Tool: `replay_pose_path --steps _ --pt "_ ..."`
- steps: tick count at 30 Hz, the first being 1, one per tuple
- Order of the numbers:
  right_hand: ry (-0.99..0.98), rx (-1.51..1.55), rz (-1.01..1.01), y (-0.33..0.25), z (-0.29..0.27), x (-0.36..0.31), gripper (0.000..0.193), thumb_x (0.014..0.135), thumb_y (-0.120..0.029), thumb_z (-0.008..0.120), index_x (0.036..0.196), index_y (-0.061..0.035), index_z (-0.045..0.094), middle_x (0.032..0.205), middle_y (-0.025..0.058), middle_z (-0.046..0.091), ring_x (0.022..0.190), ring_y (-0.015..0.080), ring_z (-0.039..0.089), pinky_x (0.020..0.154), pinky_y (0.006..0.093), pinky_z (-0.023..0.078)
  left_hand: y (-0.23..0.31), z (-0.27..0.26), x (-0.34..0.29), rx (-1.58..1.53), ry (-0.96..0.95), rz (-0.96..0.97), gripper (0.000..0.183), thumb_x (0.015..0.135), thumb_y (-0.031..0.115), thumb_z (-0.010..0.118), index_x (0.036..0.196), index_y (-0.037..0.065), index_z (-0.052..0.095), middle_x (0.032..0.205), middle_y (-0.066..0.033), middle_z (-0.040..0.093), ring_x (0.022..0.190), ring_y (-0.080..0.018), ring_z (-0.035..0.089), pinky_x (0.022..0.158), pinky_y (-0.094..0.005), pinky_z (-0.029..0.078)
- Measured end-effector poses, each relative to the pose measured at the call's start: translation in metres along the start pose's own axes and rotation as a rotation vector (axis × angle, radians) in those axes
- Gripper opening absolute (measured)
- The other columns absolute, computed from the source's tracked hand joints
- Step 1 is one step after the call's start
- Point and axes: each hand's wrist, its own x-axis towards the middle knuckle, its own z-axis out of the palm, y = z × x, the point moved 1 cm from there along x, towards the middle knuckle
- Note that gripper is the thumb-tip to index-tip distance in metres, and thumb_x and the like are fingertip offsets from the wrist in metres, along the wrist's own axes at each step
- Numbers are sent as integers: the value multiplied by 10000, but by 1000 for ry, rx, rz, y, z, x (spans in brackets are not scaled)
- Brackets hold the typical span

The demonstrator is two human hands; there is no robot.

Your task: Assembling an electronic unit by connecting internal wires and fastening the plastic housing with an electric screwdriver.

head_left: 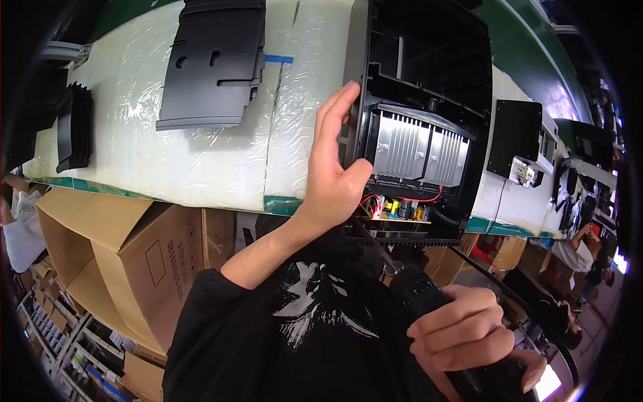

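A black electric screwdriver (pixel 416 289) is wrapped in the fingers of my right hand (pixel 465 331), at the lower right. Its thin bit slants up and left toward the near edge of a black housing (pixel 479 127); I cannot tell whether the tip touches. Against the housing's left side lies my left hand (pixel 337 151), fingers stretched along the wall and thumb at the rim. Inside the housing are silver finned heat sinks (pixel 400 147). Nearer to me sit a small circuit board (pixel 402 214) with yellow and black parts and a red wire (pixel 423 199).
A dark grey panel (pixel 211 74) lies on the plastic-wrapped white bench top (pixel 127 141), with a black ribbed part (pixel 74 127) farther left. Another black unit (pixel 514 137) stands to the right. Below the bench edge is an open cardboard box (pixel 144 268). People are visible at the far right.
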Motion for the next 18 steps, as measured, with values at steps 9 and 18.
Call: replay_pose_path --steps 9,18 --pt "-147 -24 213 10 -2 -2 109 659 64 655 724 20 580 641 143 619 523 230 610 339 213 349 1 -3 -2 22 2 13 762 622 -118 437 1369 -5 342 1401 -158 324 1332 -273 288 1088 -342 216" --pt "-186 -67 226 17 3 -7 149 630 76 703 706 14 590 654 149 638 564 241 636 329 197 282 2 0 -1 -4 29 2 749 619 -122 433 1354 -3 360 1401 -172 326 1342 -289 282 1108 -363 200"
